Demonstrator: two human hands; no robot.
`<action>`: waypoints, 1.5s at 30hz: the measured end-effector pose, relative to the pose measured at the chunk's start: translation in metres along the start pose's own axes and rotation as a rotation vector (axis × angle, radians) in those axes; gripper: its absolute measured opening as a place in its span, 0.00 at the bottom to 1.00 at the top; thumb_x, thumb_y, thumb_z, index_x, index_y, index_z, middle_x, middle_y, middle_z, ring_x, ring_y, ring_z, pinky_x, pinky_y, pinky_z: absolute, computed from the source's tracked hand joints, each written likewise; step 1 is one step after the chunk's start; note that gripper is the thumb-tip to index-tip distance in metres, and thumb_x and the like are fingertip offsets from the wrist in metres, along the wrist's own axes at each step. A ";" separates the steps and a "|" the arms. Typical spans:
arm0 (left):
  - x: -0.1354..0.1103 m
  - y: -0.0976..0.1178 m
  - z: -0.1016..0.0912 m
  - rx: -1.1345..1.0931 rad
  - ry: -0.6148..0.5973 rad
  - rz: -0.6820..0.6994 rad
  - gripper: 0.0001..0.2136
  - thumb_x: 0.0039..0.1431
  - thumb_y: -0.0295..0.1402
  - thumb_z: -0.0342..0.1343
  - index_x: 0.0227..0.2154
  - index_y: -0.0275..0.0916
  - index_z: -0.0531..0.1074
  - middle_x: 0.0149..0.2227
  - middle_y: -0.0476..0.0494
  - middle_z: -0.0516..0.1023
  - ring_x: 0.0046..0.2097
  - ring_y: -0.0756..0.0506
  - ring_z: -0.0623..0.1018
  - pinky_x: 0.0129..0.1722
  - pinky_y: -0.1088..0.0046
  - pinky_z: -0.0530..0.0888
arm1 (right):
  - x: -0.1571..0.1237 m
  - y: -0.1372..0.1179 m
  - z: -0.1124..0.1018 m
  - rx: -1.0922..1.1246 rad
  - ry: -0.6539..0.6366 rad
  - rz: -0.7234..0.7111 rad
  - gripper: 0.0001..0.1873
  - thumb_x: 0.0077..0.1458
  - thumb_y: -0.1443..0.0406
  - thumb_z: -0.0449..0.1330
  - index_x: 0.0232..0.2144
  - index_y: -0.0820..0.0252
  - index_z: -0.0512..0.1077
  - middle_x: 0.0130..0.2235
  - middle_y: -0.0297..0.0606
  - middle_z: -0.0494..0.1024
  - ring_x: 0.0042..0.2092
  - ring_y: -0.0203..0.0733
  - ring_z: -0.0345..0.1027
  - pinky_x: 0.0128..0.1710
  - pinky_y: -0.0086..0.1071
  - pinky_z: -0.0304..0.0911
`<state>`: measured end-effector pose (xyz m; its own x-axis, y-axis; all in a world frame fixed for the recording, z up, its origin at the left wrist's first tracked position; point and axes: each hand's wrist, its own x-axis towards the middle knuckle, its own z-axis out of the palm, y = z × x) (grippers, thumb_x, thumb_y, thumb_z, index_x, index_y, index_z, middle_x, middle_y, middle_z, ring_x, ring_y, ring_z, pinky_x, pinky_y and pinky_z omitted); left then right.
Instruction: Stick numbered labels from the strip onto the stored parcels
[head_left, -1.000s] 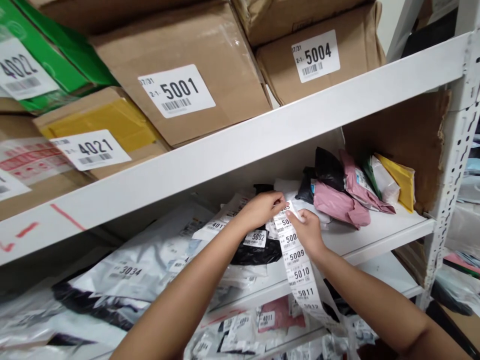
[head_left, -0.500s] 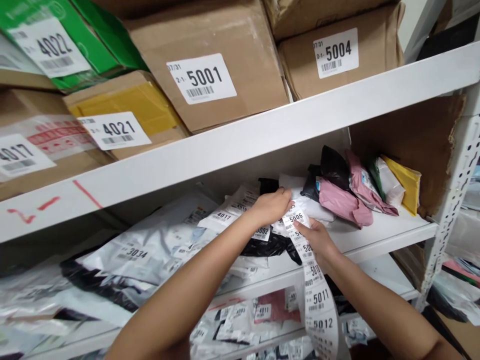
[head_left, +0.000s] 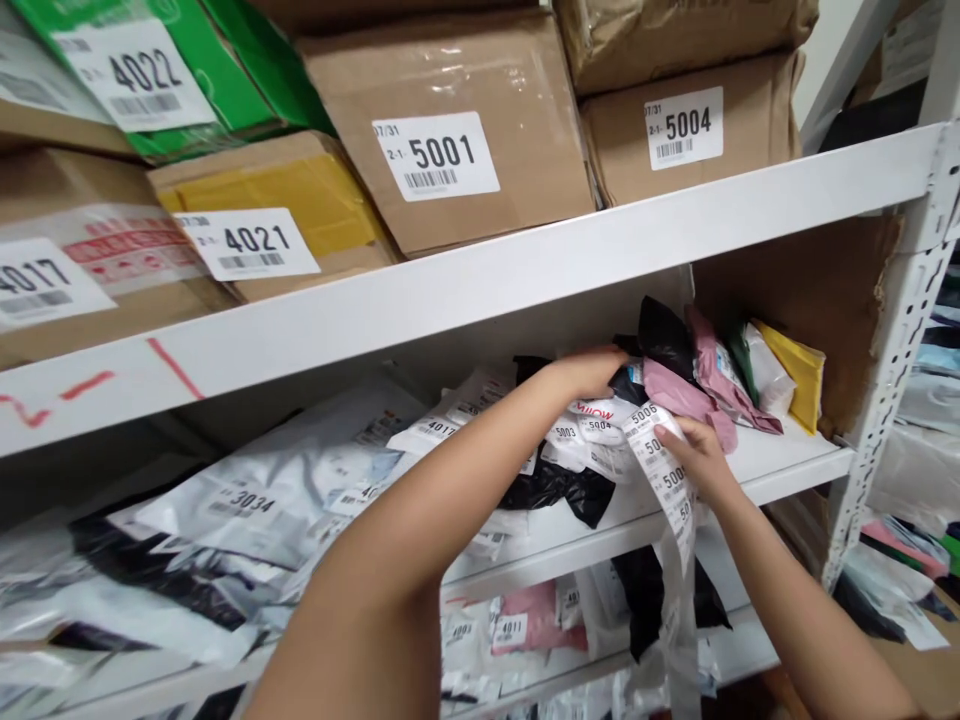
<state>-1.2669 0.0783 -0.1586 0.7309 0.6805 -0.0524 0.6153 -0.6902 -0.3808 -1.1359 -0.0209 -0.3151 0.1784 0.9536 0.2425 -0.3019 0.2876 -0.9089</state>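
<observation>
My right hand [head_left: 694, 455] is closed on a long strip of numbered white labels [head_left: 670, 490] that hangs down past the shelf edge; the top label reads 5006. My left hand [head_left: 592, 370] reaches further back over the middle shelf, fingers curled on the top of the small parcels, near a black bag [head_left: 660, 335] and a pink bag [head_left: 679, 392]. Below my left hand lie white parcels [head_left: 589, 430] tagged 5003 and 5004 on a black bag [head_left: 559, 490].
The top shelf [head_left: 480, 275] carries cardboard boxes labelled 5001 [head_left: 450, 130], 5004 [head_left: 686, 125], 4021 [head_left: 277, 215] and a green box 4022 [head_left: 150, 80]. Grey and white poly mailers [head_left: 247, 500] fill the middle shelf's left. A white upright post [head_left: 892, 350] stands right. More tagged bags [head_left: 517, 630] lie below.
My left hand has let go of the label strip and moved up and right toward the black and pink bags. My right hand shifted right with the strip. The view drifted left.
</observation>
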 end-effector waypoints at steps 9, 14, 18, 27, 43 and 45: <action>-0.015 0.001 0.026 0.104 0.200 0.463 0.09 0.60 0.24 0.51 0.30 0.38 0.75 0.34 0.43 0.77 0.34 0.46 0.76 0.35 0.70 0.70 | 0.013 -0.006 -0.028 0.313 0.108 0.020 0.20 0.30 0.53 0.76 0.25 0.58 0.79 0.23 0.33 0.79 0.23 0.36 0.67 0.24 0.29 0.60; -0.024 -0.007 0.028 -0.403 0.192 0.544 0.06 0.53 0.27 0.56 0.34 0.38 0.74 0.43 0.41 0.74 0.44 0.44 0.75 0.45 0.69 0.70 | 0.008 -0.009 -0.023 0.148 -0.022 0.021 0.19 0.35 0.53 0.75 0.27 0.59 0.77 0.25 0.33 0.79 0.25 0.37 0.69 0.27 0.30 0.63; -0.020 -0.005 0.025 -0.751 -0.017 0.316 0.09 0.63 0.37 0.47 0.40 0.42 0.69 0.39 0.48 0.74 0.40 0.46 0.73 0.41 0.71 0.68 | 0.003 -0.004 0.000 0.127 -0.122 0.037 0.22 0.40 0.51 0.71 0.34 0.57 0.74 0.23 0.30 0.77 0.25 0.38 0.68 0.26 0.30 0.62; -0.010 -0.005 0.032 -0.863 -0.112 0.156 0.14 0.54 0.46 0.56 0.29 0.40 0.65 0.27 0.53 0.65 0.30 0.49 0.64 0.31 0.73 0.61 | 0.008 0.016 0.031 -0.079 0.188 -0.073 0.25 0.45 0.43 0.63 0.25 0.58 0.69 0.17 0.27 0.65 0.20 0.33 0.53 0.19 0.27 0.47; -0.011 0.006 0.036 -0.352 -0.004 0.063 0.07 0.63 0.38 0.46 0.32 0.42 0.61 0.36 0.45 0.70 0.39 0.43 0.73 0.42 0.68 0.69 | -0.010 0.008 0.045 0.247 0.210 0.160 0.29 0.29 0.45 0.72 0.17 0.55 0.60 0.15 0.22 0.59 0.19 0.29 0.48 0.21 0.27 0.46; -0.013 0.010 0.035 -0.271 -0.026 0.038 0.08 0.65 0.40 0.44 0.34 0.42 0.62 0.38 0.43 0.73 0.40 0.42 0.75 0.42 0.67 0.70 | -0.014 0.010 0.045 0.291 0.262 0.175 0.34 0.28 0.46 0.73 0.15 0.54 0.53 0.14 0.21 0.57 0.19 0.28 0.47 0.21 0.27 0.45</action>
<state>-1.2808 0.0709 -0.1936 0.7493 0.6565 -0.0873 0.6466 -0.7537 -0.1178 -1.1834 -0.0273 -0.3123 0.3219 0.9461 -0.0352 -0.5936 0.1727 -0.7860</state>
